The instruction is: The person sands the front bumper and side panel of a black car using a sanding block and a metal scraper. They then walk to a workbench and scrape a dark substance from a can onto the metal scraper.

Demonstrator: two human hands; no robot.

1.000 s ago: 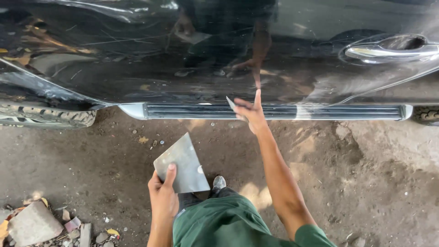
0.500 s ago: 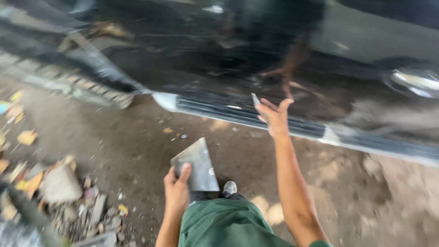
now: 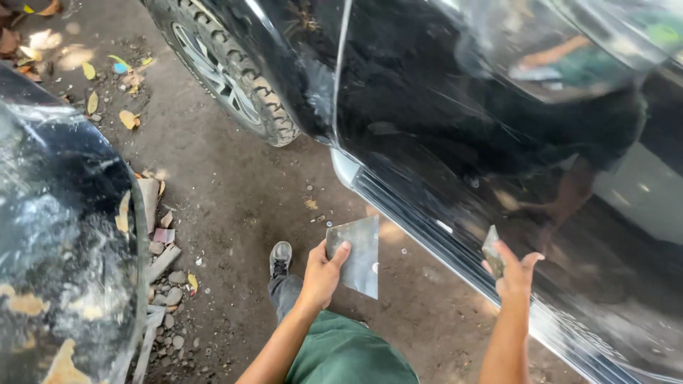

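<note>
Your right hand [image 3: 514, 274] is the one at the work: it sits right against the lower edge of the black car door [image 3: 455, 121], just above the ribbed side step [image 3: 420, 231] that runs along the foot of the body, and it pinches a small flat scraper blade [image 3: 491, 251] between thumb and fingers, the other fingers loosely spread behind it. The blade stands nearly upright, its long axis running up from your palm, and its flat face is turned to the panel, so the door lies straight ahead of your fingertips, touching or just short of it; the picture does not settle which. Your left hand [image 3: 321, 274] hangs well back from the car, over the dirt ground [image 3: 228, 199] beside your grey shoe [image 3: 280, 257], and grips a larger grey metal plate [image 3: 356, 254] by its left edge, thumb on top and fingers curled beneath. That plate tilts with its long axis running away from you toward the step, its far corner near the front end of the step but clear of it. The front tyre [image 3: 235, 85] stands off to the upper left, and a second dark panel [image 3: 64, 242] with stones at its foot lies at your left
</note>
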